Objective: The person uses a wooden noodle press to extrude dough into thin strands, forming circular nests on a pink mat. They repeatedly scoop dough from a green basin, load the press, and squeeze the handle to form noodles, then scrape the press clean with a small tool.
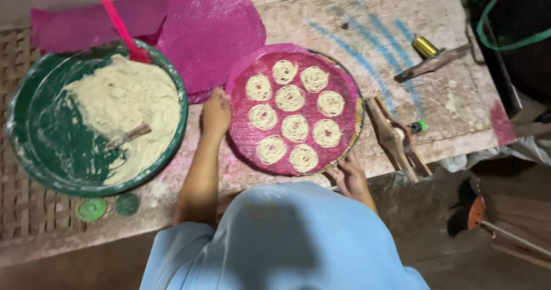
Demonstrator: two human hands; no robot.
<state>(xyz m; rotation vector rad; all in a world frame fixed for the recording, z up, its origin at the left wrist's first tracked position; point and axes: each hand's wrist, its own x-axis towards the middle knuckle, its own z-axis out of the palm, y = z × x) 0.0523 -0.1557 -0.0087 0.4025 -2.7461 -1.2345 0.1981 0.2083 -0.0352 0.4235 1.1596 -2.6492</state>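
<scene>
I'm in a small, rough home food workshop, making noodle nests by hand. Between my left hand (216,115) and right hand (348,177) sits a round woven tray (357,121) lined with pink mesh, set with ten coiled noodle nests (294,127). Beyond my left hand stands a big green basin (34,146) of pale dough, spare pink mesh sheets (206,32) behind it. Just past my right hand lies a wooden hand press (396,141). The worn, flour-dusted concrete bench (459,95) and the woven mat (23,209) suit a village kitchen.
</scene>
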